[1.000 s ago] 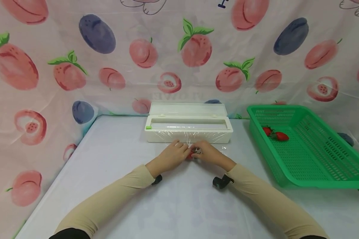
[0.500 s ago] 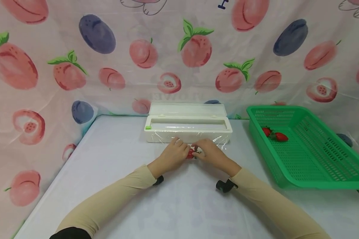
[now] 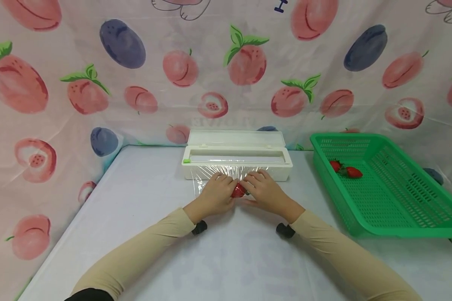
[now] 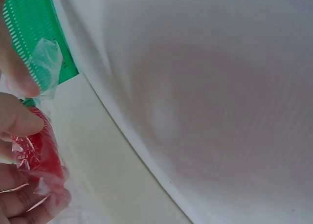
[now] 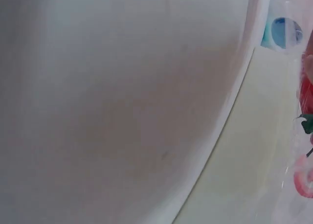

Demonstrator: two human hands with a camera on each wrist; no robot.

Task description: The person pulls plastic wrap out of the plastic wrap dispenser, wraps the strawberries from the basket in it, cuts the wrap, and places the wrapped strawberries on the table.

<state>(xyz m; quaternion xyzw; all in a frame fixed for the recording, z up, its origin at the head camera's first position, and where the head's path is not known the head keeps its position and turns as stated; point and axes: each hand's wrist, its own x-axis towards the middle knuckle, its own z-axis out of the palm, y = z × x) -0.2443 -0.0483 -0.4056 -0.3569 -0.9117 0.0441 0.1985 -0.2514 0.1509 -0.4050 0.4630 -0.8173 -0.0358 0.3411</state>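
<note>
Clear plastic wrap (image 3: 229,170) stretches in creases from the white wrap dispenser (image 3: 196,171) toward both hands. A red strawberry (image 3: 238,191) sits between them, covered in film in the left wrist view, its green leaf end toward the right hand. My left hand (image 3: 215,196) grips the strawberry, thumb on one side and fingers under it. My right hand (image 3: 265,194) bends its fingers over the wrap beside the leaf end. One of its fingers shows near a loose film flap (image 4: 46,62) in the left wrist view. The right wrist view shows none of the right hand's own grip.
The dispenser's lid (image 3: 236,138) stands raised at the back. A green basket (image 3: 365,228) on the right holds two loose strawberries (image 3: 353,172). A white cloth (image 3: 147,188) covers the table, and a fruit-printed curtain (image 3: 143,121) hangs behind.
The right hand has moved from pinching at the leaf end to lying over the film. The wrap now fans out taut from the dispenser, and its loose edge shows left of the left hand.
</note>
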